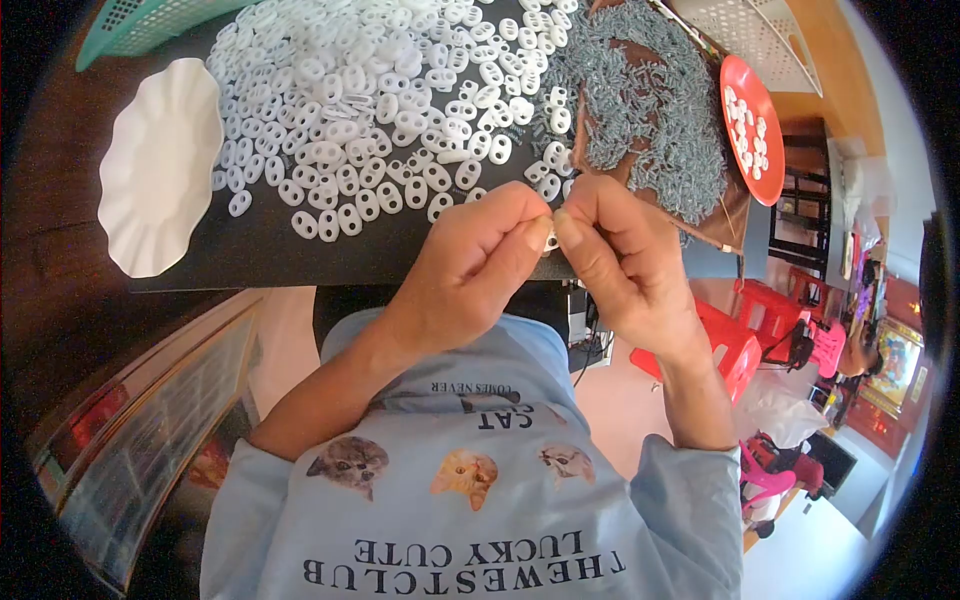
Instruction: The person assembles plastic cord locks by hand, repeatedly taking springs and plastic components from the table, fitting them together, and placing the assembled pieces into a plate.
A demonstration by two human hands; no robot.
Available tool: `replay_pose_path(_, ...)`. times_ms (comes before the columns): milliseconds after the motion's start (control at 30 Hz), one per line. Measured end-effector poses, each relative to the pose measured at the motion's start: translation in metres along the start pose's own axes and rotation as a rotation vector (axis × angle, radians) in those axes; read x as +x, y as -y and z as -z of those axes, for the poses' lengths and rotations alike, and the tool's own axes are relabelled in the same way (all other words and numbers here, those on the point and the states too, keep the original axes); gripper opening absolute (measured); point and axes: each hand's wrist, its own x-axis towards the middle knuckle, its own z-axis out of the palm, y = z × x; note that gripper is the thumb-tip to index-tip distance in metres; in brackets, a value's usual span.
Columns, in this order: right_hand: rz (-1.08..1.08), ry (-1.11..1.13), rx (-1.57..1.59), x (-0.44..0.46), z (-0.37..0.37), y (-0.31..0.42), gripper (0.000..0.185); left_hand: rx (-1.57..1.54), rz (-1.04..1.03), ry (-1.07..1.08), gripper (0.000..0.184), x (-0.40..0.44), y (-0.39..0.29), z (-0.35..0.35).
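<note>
Just past the table's near edge, my left hand (475,262) and my right hand (632,262) meet thumb to thumb, both pinched closed. Between the fingertips shows part of a small white two-hole plastic piece (551,241); the fingers cover most of it. Whether a smaller part is also pinched there, I cannot tell. Beyond my left hand spreads a large heap of the same white oval pieces (345,110). A pile of small grey spring-like parts (655,120) lies on brown cloth beyond my right hand.
A white wavy-edged dish (162,170) sits at the left of the dark table (270,262). On the right, a red plate (768,185) holds several white pieces. A green basket (130,30) stands at the far left, and red stools (715,345) are on the floor at right.
</note>
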Motion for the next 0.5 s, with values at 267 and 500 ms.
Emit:
replay_pose_path(267, -0.169, 0.041, 0.205, -0.0039, 0.0081, -0.0016, 0.015, -0.083, -0.117, -0.009, 0.016, 0.0028, 0.0066, -0.0034)
replay_pose_path(500, -0.013, 0.014, 0.005, 0.0016, 0.0029, 0.0001, 0.012, -0.030, -0.049, 0.001, 0.016, -0.0007, 0.0049, -0.0047)
